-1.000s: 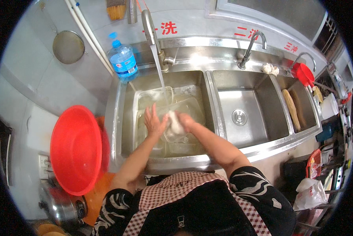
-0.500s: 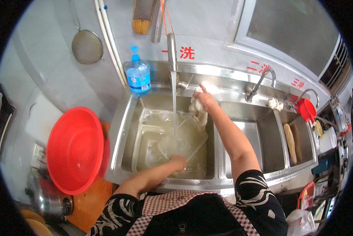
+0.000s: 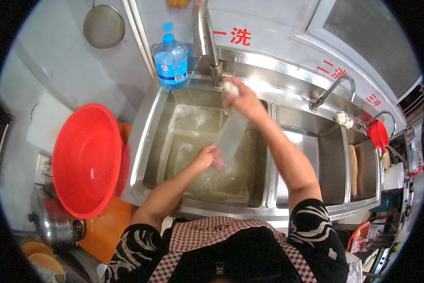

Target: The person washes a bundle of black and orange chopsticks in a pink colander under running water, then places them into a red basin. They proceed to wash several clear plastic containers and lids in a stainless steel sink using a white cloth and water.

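Observation:
My left hand (image 3: 207, 158) is down in the left sink basin (image 3: 150, 137), gripping the rim of a clear plastic container (image 3: 231, 137) that stands tilted in the water. My right hand (image 3: 244, 103) is stretched up to the base of the tall steel tap (image 3: 203, 33), closed around a white cloth (image 3: 230, 89). A second clear tub (image 3: 193, 122) lies lower in the same basin, partly under water.
A blue water bottle (image 3: 171, 61) stands on the ledge left of the tap. A big red basin (image 3: 87, 158) leans left of the sink, with a strainer (image 3: 103, 26) on the wall. Middle basin (image 3: 316, 155), its tap (image 3: 332, 89), a red scoop (image 3: 378, 134) lie right.
My right hand went from the container up to the tap's base with the cloth. My left hand stayed low in the basin on the container. The view closed in.

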The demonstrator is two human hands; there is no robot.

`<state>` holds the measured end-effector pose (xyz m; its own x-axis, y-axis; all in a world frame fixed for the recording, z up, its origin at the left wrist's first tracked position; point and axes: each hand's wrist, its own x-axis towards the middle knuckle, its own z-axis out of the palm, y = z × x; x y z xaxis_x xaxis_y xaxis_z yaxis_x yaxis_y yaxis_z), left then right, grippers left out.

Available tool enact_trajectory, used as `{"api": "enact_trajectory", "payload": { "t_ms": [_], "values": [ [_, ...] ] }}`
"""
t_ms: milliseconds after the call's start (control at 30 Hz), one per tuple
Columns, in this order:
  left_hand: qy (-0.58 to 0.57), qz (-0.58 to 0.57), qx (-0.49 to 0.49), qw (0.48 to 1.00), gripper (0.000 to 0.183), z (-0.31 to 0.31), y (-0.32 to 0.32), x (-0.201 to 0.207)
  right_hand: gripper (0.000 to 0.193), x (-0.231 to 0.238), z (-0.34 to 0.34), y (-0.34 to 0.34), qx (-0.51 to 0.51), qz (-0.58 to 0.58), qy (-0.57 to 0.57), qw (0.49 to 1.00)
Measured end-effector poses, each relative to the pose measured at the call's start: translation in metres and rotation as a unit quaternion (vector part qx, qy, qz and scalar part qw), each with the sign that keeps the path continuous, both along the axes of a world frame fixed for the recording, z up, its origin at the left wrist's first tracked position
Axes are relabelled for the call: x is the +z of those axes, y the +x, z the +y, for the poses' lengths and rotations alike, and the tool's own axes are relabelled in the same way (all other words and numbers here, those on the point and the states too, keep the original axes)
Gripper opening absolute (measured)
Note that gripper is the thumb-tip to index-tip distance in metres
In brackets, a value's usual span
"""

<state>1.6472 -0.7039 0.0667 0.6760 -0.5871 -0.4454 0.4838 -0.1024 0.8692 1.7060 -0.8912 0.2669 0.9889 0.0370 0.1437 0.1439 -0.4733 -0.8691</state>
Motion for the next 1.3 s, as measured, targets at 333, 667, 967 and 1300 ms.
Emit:
{"api": "enact_trajectory", "payload": {
  "t_ms": [333,667,967,1300],
  "values": [
    [0.021,0.057,0.033,0.998,0.025,0.003,-0.003,0.003,0.055,-0.171,0.080,-0.112,0.026,-0.090,-0.311,0.946],
    [0.001,0.053,0.040,0.998,0.023,0.017,-0.010,0.012,0.067,-0.178,0.017,0.004,-0.122,0.038,-0.283,0.951],
    [0.028,0.061,0.059,0.996,0.024,0.032,-0.036,0.025,0.043,-0.344,-0.031,-0.026,-0.330,0.147,0.014,0.932],
    [0.058,0.049,0.049,0.996,0.021,0.012,-0.012,0.021,0.028,-0.168,0.005,-0.073,-0.198,-0.061,-0.134,0.969]
  ]
}}
